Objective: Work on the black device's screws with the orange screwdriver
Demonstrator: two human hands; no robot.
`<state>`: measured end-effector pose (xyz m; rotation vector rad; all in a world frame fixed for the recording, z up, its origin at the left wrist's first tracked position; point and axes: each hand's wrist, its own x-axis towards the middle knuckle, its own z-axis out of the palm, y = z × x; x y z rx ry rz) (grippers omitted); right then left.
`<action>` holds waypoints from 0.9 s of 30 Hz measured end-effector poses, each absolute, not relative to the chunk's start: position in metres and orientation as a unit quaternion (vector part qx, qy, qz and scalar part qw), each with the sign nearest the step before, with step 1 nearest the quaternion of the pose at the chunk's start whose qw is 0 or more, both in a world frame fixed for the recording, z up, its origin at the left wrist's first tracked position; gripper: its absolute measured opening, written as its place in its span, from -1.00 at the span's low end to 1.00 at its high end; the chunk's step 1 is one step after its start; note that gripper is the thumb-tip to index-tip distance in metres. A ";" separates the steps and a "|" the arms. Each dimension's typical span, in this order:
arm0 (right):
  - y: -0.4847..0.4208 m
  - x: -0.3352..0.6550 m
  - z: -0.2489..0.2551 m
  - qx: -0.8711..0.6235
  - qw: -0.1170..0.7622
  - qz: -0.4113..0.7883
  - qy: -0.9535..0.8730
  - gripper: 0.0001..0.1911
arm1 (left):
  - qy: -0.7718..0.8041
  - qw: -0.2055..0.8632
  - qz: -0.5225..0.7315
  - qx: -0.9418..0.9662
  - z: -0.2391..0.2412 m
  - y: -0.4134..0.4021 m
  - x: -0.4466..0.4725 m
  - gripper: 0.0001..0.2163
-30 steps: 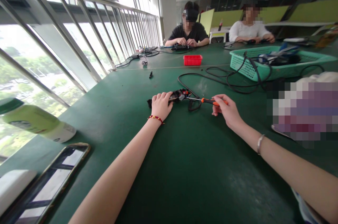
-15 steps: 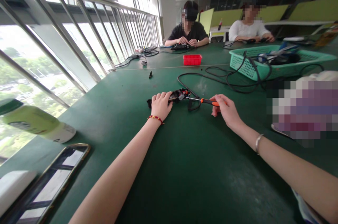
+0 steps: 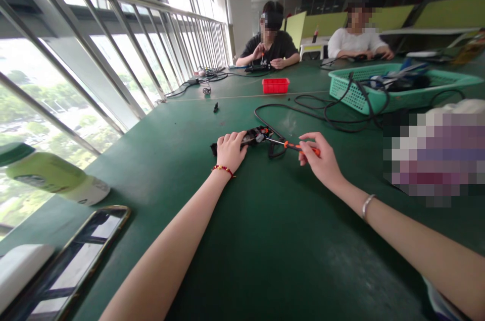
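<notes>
My left hand (image 3: 231,150) presses down on a small black device (image 3: 253,136) with exposed red and white parts, lying on the green table (image 3: 273,240); its fingers curl over the device's left end. My right hand (image 3: 317,159) is closed round an orange-handled screwdriver (image 3: 299,147), whose metal tip points left at the device's right end. A black cable (image 3: 288,111) runs from the device toward the back right.
A teal basket (image 3: 397,91) with cables and a red tray (image 3: 276,85) stand farther back. A phone (image 3: 68,265) and a green-white bottle (image 3: 49,174) lie near left. A railing and windows run along the left. Two people work at the far end.
My right hand has shifted slightly left with the screwdriver, bringing its tip nearer the device. The far person in black has raised a hand. My left hand stays put.
</notes>
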<state>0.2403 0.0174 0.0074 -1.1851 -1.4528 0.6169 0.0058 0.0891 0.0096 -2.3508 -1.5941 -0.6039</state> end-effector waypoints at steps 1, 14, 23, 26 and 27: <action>0.019 0.242 0.006 -0.501 0.556 0.303 -0.590 -0.71 | -0.544 0.118 -0.207 -0.804 0.010 0.089 0.006 -0.64; 0.030 0.250 0.003 -0.496 0.639 0.281 -0.517 -0.66 | -0.536 0.112 -0.221 -0.807 0.010 0.088 0.005 -0.65; 0.022 0.246 0.008 -0.523 0.583 0.303 -0.543 -0.79 | -0.532 0.118 -0.223 -0.808 0.010 0.088 0.005 -0.65; 0.022 0.245 0.009 -0.506 0.608 0.244 -0.561 -0.73 | -0.534 0.116 -0.221 -0.808 0.010 0.089 0.005 -0.65; 0.022 0.245 0.009 -0.499 0.619 0.229 -0.561 -0.69 | -0.534 0.117 -0.220 -0.808 0.010 0.089 0.005 -0.65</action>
